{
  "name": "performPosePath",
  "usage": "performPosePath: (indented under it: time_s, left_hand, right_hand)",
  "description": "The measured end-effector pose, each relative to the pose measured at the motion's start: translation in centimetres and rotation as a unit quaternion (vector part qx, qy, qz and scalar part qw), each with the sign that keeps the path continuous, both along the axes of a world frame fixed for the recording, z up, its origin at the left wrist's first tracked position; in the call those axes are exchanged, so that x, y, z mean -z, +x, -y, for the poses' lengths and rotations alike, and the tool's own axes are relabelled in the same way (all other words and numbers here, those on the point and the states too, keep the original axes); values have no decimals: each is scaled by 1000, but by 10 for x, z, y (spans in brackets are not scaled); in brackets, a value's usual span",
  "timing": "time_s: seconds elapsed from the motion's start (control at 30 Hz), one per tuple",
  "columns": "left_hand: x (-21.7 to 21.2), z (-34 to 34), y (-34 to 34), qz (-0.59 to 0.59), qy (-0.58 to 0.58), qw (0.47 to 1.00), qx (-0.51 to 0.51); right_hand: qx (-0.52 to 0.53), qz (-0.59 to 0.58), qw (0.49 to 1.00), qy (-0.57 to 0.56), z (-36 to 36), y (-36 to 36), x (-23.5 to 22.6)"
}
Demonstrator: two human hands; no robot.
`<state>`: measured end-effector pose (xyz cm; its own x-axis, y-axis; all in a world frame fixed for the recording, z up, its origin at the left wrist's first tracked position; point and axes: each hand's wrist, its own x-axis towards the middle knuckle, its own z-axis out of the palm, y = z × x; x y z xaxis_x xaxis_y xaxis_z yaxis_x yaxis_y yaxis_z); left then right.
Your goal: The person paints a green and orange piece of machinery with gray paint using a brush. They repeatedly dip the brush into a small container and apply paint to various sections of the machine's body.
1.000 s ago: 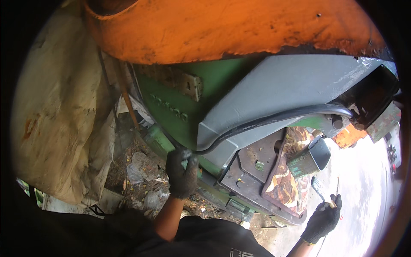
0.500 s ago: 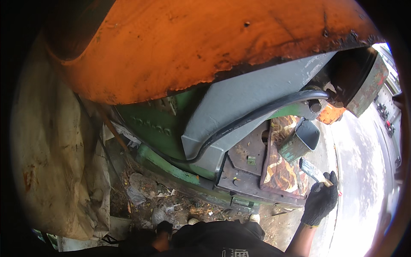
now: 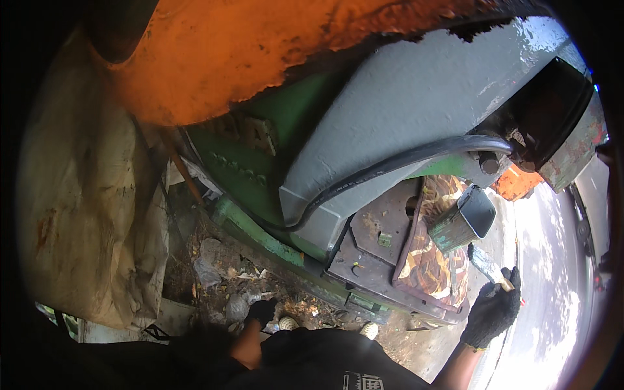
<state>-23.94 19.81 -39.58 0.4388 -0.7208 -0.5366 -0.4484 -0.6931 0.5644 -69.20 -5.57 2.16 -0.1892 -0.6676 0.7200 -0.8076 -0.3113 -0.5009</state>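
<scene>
My right hand [image 3: 492,312], in a dark knitted glove, is closed round the handle of a paintbrush [image 3: 484,265] whose bristle end is coated in grey-blue paint. Just above the brush a square paint-smeared container [image 3: 463,221] sits tilted on a camouflage-patterned cloth [image 3: 422,260]. Low in the picture, near my body, my left hand [image 3: 261,313] also wears a dark glove; its fingers are too dark to make out, and nothing shows in it. Ahead of me a large metal panel [image 3: 396,110] has a grey painted surface, with a thick black hose [image 3: 390,170] running across it.
Overhead hangs a worn orange metal panel [image 3: 234,58] with a ragged edge. A stained tarp [image 3: 91,208] covers the left side. Litter and plastic bags [image 3: 239,307] lie on the dirt by my shoes. A sunlit road [image 3: 546,279] runs along the right, with a vehicle at its far side.
My view has shifted, so more of the grey panel shows. The left hand has come up and forward from my body. The right hand still grips the paintbrush near the container.
</scene>
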Motion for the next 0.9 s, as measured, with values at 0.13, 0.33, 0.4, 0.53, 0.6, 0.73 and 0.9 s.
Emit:
performPosePath:
  time_s: [0.13, 0.33, 0.4, 0.53, 0.6, 0.73, 0.9]
  left_hand:
    - [-37, 40, -41, -54, 82, 994, 42]
    - [-22, 25, -42, -83, 153, 983, 65]
    - [0, 13, -32, 8, 124, 986, 114]
    - [28, -5, -11, 48, 163, 977, 127]
    - [28, -11, -5, 74, 123, 977, 160]
    - [9, -12, -2, 29, 156, 981, 108]
    - [-1, -16, 1, 81, 112, 976, 167]
  right_hand:
    - [67, -90, 993, 22, 7, -19, -9]
    - [50, -26, 998, -14, 11, -26, -15]
    - [112, -119, 986, -20, 11, -23, -16]
    - [125, -181, 975, -38, 12, -15, -16]
    - [102, -146, 983, -41, 12, -11, -14]
    - [119, -233, 962, -76, 11, -6, -9]
    - [20, 126, 991, 31, 10, -1, -5]
